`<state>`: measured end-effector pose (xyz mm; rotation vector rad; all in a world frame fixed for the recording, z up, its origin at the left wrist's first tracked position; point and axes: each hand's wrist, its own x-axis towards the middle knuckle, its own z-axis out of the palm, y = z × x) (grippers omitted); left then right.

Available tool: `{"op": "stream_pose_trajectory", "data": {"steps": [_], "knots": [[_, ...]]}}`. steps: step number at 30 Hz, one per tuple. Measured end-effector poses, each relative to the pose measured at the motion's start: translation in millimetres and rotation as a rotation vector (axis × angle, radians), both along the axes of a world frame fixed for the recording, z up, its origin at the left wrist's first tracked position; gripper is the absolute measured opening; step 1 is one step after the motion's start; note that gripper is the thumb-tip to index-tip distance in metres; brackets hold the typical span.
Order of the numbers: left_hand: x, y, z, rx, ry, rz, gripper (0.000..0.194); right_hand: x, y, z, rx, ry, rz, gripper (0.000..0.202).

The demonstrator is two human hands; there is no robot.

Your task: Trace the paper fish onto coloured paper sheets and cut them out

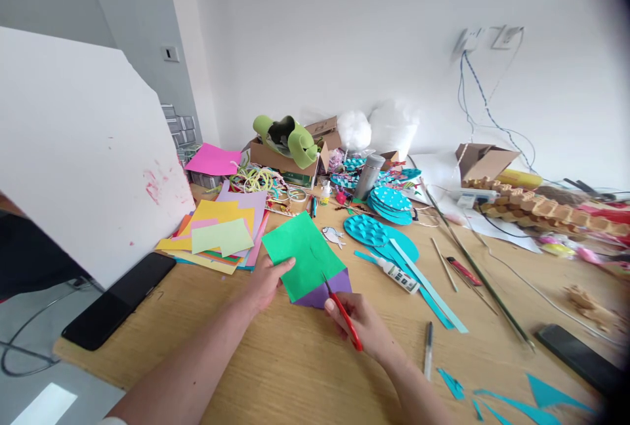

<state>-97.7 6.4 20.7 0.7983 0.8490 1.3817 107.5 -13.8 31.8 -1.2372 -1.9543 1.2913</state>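
My left hand [268, 281] pinches a green sheet of paper [300, 254] at its lower left edge, thumb on top. A pencil-like curved line shows faintly on the green. Purple paper [315, 297] sticks out under its lower right side; I cannot tell whether the two are joined. Closed around red-handled scissors [344, 320], my right hand [357, 321] has the blade tips at the green sheet's lower right part. Whether the blades are cutting or only lie over the paper is unclear. Just beyond the sheet is a small paper fish [333, 236].
Coloured paper sheets [216, 235] are stacked on the left near a black phone [118, 303]. At right lie a glue bottle [401, 277], blue paper strips [433, 287], a pen [428, 349], a red cutter [464, 271] and blue scraps [522, 402]. A grey flask [369, 177] stands behind.
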Motion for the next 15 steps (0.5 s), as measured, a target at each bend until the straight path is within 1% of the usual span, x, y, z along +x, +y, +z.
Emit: {"op": "stream_pose_trajectory", "data": {"steps": [9,15], "knots": [[1.4,-1.7,5.4,0.006,-0.029,0.008,0.046,-1.9,0.1,1.7,-0.026,0.047,-0.023,0.047],[1.0,-1.0,3.5,0.027,-0.03,0.007,0.046,-1.7,1.8,-1.0,-0.067,0.029,-0.051,0.048]]}}
